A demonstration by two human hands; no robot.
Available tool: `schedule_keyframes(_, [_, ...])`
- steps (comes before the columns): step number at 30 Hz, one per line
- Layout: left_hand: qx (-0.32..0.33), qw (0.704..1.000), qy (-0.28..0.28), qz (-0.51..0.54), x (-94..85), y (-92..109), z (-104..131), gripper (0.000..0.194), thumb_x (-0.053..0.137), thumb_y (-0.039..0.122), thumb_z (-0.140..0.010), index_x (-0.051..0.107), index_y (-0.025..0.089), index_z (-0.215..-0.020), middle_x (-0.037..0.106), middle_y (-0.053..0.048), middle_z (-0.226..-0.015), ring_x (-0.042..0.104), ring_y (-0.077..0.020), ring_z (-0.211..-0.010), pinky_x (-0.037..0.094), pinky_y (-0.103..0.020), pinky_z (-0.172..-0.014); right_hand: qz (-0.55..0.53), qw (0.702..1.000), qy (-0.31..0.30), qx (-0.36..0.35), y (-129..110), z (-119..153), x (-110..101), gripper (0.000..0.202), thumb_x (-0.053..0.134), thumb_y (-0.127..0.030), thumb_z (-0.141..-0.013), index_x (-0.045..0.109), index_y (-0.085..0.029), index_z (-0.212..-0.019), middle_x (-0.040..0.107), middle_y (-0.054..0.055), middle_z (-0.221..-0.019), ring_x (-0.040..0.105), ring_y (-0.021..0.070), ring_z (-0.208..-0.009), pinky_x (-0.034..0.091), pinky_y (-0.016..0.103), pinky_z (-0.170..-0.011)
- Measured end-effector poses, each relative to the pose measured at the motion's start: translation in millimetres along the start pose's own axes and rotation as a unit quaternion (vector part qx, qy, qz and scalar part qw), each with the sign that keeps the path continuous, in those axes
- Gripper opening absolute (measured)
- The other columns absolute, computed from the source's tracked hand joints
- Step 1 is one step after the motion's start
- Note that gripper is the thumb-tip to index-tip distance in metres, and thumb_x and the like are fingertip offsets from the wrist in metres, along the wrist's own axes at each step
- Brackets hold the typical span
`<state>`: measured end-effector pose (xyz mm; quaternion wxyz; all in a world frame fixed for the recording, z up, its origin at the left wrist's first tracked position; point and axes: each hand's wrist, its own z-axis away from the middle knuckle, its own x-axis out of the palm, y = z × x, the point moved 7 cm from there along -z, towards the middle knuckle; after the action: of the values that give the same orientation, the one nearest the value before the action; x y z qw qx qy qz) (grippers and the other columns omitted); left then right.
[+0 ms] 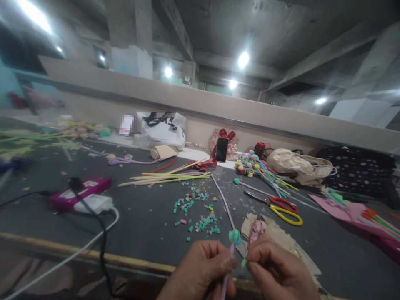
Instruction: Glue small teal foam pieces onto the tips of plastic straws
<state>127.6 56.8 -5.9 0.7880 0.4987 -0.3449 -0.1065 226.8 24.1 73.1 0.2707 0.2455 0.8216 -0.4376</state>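
Here, in the head view, a lilac stem [231,249] is pinched just below its teal tuft [234,237] by the left hand [198,268], near the front edge of the tabletop [140,221]. A green scrap [244,263] is nipped in the right hand [283,266]. The stem is best held steady, the scrap lightly. The stem's lower end is cut off; whether it continues beyond the tuft cannot be told.

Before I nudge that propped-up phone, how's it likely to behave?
The phone will probably slide or tip, since it stands nearly upright on a short edge. Its flat, slim body should stay stiff. Its glossy dark front may feel slippery.
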Motion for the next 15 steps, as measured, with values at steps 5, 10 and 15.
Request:
schedule_keyframes(5, [-0.001, 1.000, 0.000, -0.023, -0.9, 0, -2, 0.035, 0.064, 0.047, -0.052, 0.049, 0.016, -0.052, 0.054, 0.003, -0.035, 0.036, -0.0033, -0.024, 0.017, -0.015, -0.028, -0.077, 0.993, 0.035, 0.076, 18, 3, -5, 0.008, 0.052, -0.017, -0.070, 0.054, -0.018, -0.062, 0.051, -0.001, -0.057, 0.049, 0.0100, -0.050, 0.040, 0.017, -0.046])
schedule_keyframes(10, [-0.006, 1.000, -0.016, -0.018, 3.7, -3, -6, 0.037, 0.066, 0.048, -0.050, 0.051, 0.014, -0.049, 0.052, 0.002, -0.033, 0.035, -0.0036, -0.025, 0.017, -0.015, -0.029, -0.082, 0.994, 0.046, 0.054, 14, 3, -7, 0.009, 0.052, -0.016, -0.071, 0.054, -0.018, -0.063, 0.052, -0.001, -0.058, 0.049, 0.0098, -0.050, 0.040, 0.016, -0.046])
schedule_keyframes(15, [-0.009, 0.998, -0.055, 0.007, 8.3, -12, -13, 0.040, 0.064, 0.049, -0.054, 0.054, 0.011, -0.049, 0.052, 0.001, -0.038, 0.036, -0.0034, -0.029, 0.017, -0.017, -0.031, -0.023, 0.992, 0.118, -0.042, -1, 8, -4, 0.010, 0.050, -0.012, -0.072, 0.053, -0.019, -0.066, 0.053, 0.000, -0.059, 0.052, 0.0104, -0.051, 0.042, 0.018, -0.048])
